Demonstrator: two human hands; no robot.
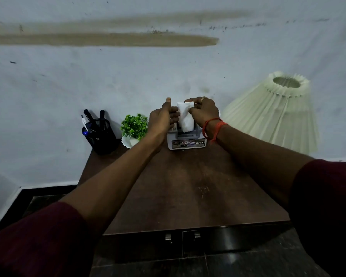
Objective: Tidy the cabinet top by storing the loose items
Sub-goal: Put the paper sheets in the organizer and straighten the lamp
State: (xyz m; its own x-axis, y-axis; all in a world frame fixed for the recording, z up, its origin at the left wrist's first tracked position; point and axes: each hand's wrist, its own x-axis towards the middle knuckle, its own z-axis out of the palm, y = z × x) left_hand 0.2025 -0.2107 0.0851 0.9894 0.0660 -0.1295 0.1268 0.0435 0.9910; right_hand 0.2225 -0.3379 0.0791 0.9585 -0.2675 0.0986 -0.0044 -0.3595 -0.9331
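A grey plastic holder [187, 143] with an "OPEL" label stands at the back of the brown cabinet top [188, 188], against the wall. A folded white tissue [185, 118] stands upright in the holder's slot. My right hand [205, 112] pinches the tissue's upper right edge. My left hand [163, 118] presses against the tissue's left side with the thumb raised. Both hands are directly above the holder. The holder's inside is mostly hidden by my hands.
A black mesh pen cup [101, 136] with several pens stands at the back left. Beside it is a small green plant [134, 126] in a white pot. A pleated pale lampshade [276, 114] fills the back right. Two cabinet door handles [182, 235] show below the front edge.
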